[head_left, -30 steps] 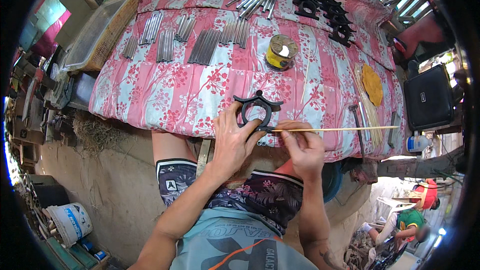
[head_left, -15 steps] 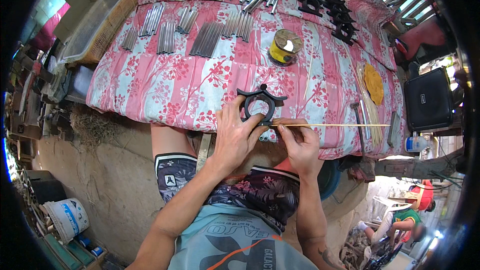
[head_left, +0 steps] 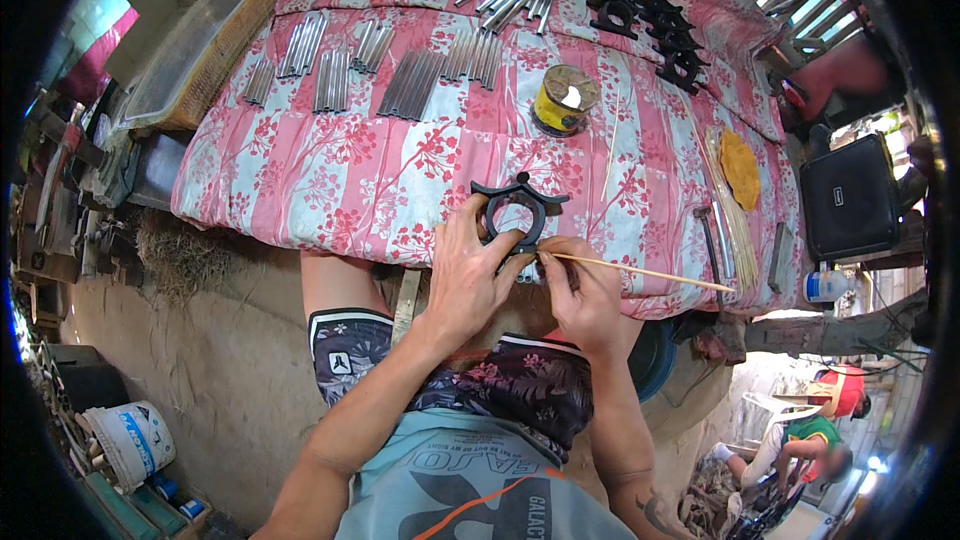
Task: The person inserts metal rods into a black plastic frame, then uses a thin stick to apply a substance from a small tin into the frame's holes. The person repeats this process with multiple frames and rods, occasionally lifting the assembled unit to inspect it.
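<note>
My left hand (head_left: 468,265) is closed around the lower left side of a black ring-shaped piece (head_left: 526,189) with a curved bar and a small knob on top. The piece stands upright over the table's near edge. Close beside its base, my right hand (head_left: 588,302) pinches a thin wooden stick (head_left: 655,272). The stick slants out to the right, its far end lower. Whether its near tip touches the black piece is hidden by my fingers. Small shiny tube ends (head_left: 527,277) show just below the piece, between my hands.
Groups of metal tubes (head_left: 412,86) lie on the flowered cloth (head_left: 330,165). A yellow tin (head_left: 563,105) stands mid-table. More black pieces (head_left: 680,65) are at the back right. A hammer (head_left: 707,240), thin sticks (head_left: 735,215) and a yellow cloth (head_left: 740,170) lie right. A person sits at lower right.
My right hand has shifted slightly left, nearer the black piece. The stick's outer end has dropped and drawn inward, so it slants rather than lying level. My left hand keeps its hold.
</note>
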Demonstrator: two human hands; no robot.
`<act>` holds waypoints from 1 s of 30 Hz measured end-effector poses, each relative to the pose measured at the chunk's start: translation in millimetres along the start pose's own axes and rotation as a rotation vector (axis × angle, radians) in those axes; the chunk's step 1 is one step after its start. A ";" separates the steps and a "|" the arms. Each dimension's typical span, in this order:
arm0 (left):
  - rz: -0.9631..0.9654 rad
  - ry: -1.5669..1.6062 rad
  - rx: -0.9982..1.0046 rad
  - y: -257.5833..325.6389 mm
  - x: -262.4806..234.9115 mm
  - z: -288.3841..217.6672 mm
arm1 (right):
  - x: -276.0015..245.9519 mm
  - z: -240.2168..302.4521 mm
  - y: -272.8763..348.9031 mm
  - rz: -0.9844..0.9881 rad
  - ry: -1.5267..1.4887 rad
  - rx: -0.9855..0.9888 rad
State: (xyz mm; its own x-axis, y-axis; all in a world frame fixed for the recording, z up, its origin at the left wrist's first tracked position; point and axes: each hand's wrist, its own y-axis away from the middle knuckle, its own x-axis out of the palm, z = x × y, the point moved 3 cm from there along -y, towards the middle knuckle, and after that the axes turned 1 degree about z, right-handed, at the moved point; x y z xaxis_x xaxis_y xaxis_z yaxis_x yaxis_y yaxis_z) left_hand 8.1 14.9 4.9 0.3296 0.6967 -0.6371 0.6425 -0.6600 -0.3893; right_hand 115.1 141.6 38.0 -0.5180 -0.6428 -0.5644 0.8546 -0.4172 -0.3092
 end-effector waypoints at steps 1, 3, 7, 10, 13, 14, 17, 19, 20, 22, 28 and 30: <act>0.001 0.011 -0.008 -0.2 0.2 0.7 | -0.1 -0.8 -0.2 0.002 -0.035 0.020; -0.027 -0.022 0.028 0.0 -0.6 0.3 | 1.3 1.6 -1.2 -0.016 0.007 -0.047; 0.008 0.005 -0.012 1.0 0.4 0.5 | -3.2 8.6 -3.0 0.007 0.102 -0.196; 0.014 0.021 -0.019 0.9 -0.6 -0.4 | -42.8 -1.5 0.8 -0.190 0.049 0.008; -0.038 0.023 0.009 -2.2 -1.7 -3.6 | -93.5 -36.5 -4.5 -0.114 0.432 0.444; -0.055 0.037 0.015 -3.4 -0.8 -5.4 | -105.8 -49.0 -6.8 -0.023 0.648 0.548; -0.078 0.039 0.016 -6.3 3.7 -11.7 | -116.0 -71.5 -28.4 -0.111 0.748 0.330; -0.070 0.010 -0.001 -7.4 6.4 -15.6 | -109.4 -83.5 -58.4 -0.186 0.632 0.205; -0.063 -0.006 -0.002 -8.2 7.4 -17.3 | -97.5 -87.0 -77.1 -0.234 0.530 0.121; -0.042 -0.024 -0.017 -9.0 7.0 -17.7 | -72.5 -97.0 -108.1 -0.105 0.647 0.296; -0.018 0.028 -0.013 -7.5 4.1 -12.3 | -66.1 -83.4 -129.2 -0.255 0.393 0.364; -0.014 0.030 -0.035 -6.1 5.3 -10.6 | -69.3 -72.8 -103.2 -0.287 0.253 0.275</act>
State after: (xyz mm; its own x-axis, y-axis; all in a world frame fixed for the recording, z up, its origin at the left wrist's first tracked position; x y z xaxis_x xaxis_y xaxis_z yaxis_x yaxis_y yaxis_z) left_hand 13.3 25.6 11.0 0.3412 0.7140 -0.6114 0.6704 -0.6408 -0.3742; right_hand 65.5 276.0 53.4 -0.6772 -0.3140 -0.6654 0.6193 -0.7316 -0.2850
